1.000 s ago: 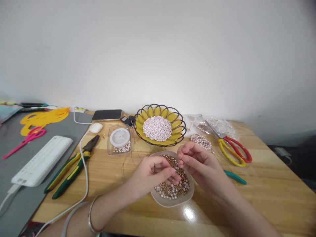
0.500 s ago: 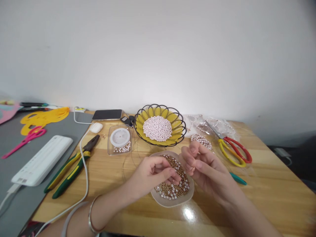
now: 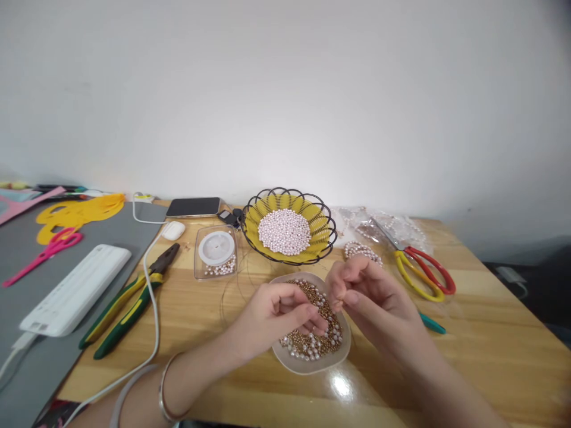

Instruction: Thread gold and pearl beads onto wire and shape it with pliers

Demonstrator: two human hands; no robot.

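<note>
Over the left side of a pale dish (image 3: 307, 365), my left hand (image 3: 285, 312) has its fingers curled with thumb and forefinger pinched together. What it pinches is too small to make out. My right hand (image 3: 370, 297) is above the dish's right rim, thumb against fingers in a pinch, with something tiny and unclear at the tips. Gold and pearly beads (image 3: 312, 348) fill the dish under both hands. Behind it stands a yellow basket (image 3: 319, 238) with black looped rim, holding pale pink beads (image 3: 284, 232). Thin thread (image 3: 225, 297) loops on the table left of the dish.
A clear box (image 3: 196, 270) with a white spool (image 3: 216, 247) stands left of the basket. Pliers (image 3: 129, 309), a white cable (image 3: 157, 324) and a power bank (image 3: 75, 291) lie further left. Bead strands (image 3: 362, 252), red-and-yellow scissors (image 3: 422, 273) and a teal object (image 3: 432, 323) lie right.
My right hand has shifted slightly left, towards the left hand, its fingertips still pinched. The left hand stays nearly still. A pink item at the far left edge has changed position.
</note>
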